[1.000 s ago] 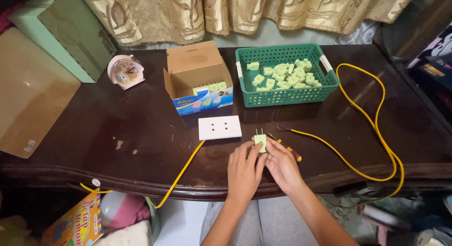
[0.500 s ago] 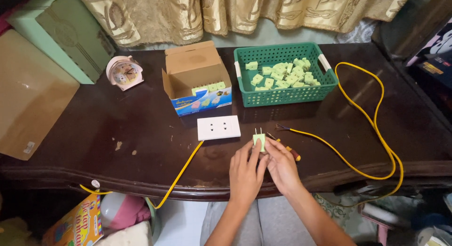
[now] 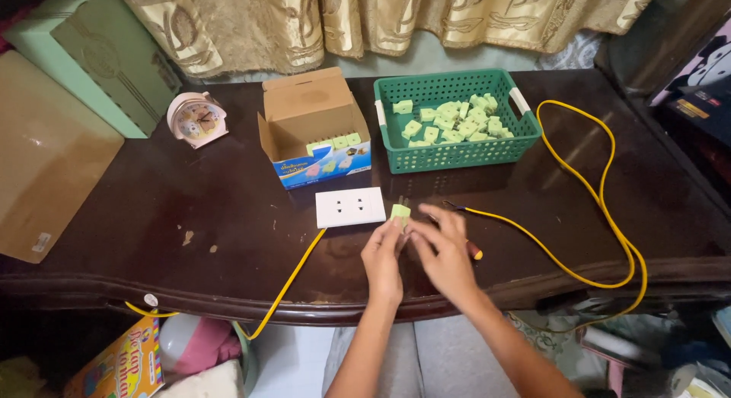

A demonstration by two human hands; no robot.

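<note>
Sitting pinched at the fingertips of the left hand (image 3: 383, 259), a small green plug (image 3: 400, 212), prongs pointing away, just right of the white outlet plate (image 3: 351, 207) near the middle of the dark surface (image 3: 152, 215). Hovering just right of it with fingers loosely spread, the right hand (image 3: 442, 257), covering most of a red-tipped tool (image 3: 474, 252). Lying farther out: a green basket (image 3: 449, 158) of like plugs, an open cardboard box (image 3: 312, 124), a yellow cord (image 3: 601, 215) looping right, a pink clock (image 3: 196, 118) far left.
</note>
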